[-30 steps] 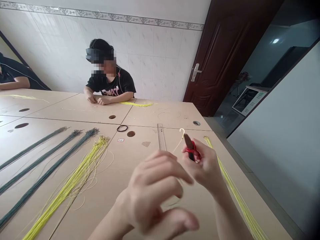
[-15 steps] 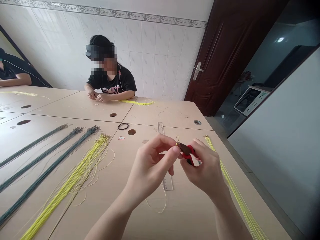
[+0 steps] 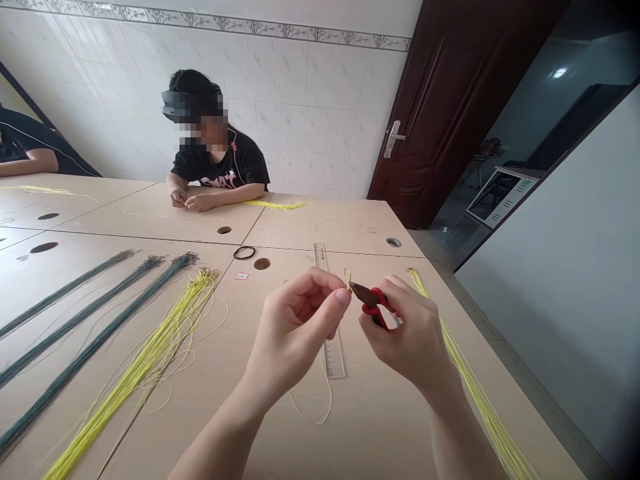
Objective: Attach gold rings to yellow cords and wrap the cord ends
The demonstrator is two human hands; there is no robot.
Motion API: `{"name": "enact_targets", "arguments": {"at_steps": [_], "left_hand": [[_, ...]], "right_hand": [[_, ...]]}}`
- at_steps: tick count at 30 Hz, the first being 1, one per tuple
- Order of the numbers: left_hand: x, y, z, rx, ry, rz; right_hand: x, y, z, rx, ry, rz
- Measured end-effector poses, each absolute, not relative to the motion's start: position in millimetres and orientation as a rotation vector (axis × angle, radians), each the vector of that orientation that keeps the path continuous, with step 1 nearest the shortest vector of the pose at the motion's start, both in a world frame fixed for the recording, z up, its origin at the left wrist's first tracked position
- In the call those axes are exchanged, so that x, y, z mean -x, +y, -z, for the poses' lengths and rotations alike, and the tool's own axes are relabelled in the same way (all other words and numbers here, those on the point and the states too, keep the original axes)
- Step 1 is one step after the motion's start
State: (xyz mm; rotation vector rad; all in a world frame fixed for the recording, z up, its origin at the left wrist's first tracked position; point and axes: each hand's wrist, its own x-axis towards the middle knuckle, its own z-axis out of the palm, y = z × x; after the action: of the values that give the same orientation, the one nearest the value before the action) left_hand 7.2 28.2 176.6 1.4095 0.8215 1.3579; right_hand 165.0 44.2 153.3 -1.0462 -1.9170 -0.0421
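Between the thumb and index finger of my left hand (image 3: 297, 333) is a small gold fish hook (image 3: 349, 273), its bend pointing up. A thin pale yellow line (image 3: 330, 407) hangs in a loop below this hand. My right hand (image 3: 413, 330) is wrapped around small pliers (image 3: 367, 295) with red-and-black handles. The dark jaws' tip is right beside the hook, at the left fingertips; whether it touches the hook I cannot tell. A clear ruler (image 3: 336, 357) lies on the table beneath my hands, partly covered by the left one.
Bundles of yellow line (image 3: 150, 360) and dark green line (image 3: 100, 357) with hooked ends lie at left. Another yellow bundle (image 3: 465, 373) runs along the right edge. A black band (image 3: 245, 253), a small label and a tape roll (image 3: 393, 243) lie farther back. A co-worker (image 3: 215, 160) sits opposite.
My left hand has shifted slightly left with the fish hook, and more of the hook shows. The pliers' tip now sits a little farther from the left fingertips.
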Motion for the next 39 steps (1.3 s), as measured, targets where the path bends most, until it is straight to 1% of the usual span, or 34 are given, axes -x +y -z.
{"name": "enact_targets", "arguments": {"at_steps": [6, 11, 14, 18, 21, 24, 28, 39], "left_hand": [[-8, 27, -180, -1.404, 0.859, -1.417], [-14, 22, -185, -1.264, 0.960, -1.510], [-15, 18, -188, -1.225, 0.980, -1.521], [-15, 14, -189, -1.224, 1.006, -1.533], [-14, 14, -188, -1.237, 0.993, -1.544], [-13, 15, -186, -1.253, 0.978, -1.541], [-13, 15, -186, -1.251, 0.946, -1.535], [-13, 13, -187, -1.266, 0.935, -1.507]], "right_hand": [[-170, 45, -153, 1.141, -1.896, 0.005], [-196, 73, -146, 1.475, -1.787, -0.016], [-218, 108, -124, 1.723, -1.758, -0.010], [-240, 148, -78, 2.016, -1.750, -0.008], [-247, 161, -43, 2.158, -1.750, -0.025], [-246, 163, -17, 2.209, -1.783, -0.024], [-248, 165, 0, 2.196, -1.832, 0.021], [-284, 174, 6, 2.192, -1.746, 0.076]]}}
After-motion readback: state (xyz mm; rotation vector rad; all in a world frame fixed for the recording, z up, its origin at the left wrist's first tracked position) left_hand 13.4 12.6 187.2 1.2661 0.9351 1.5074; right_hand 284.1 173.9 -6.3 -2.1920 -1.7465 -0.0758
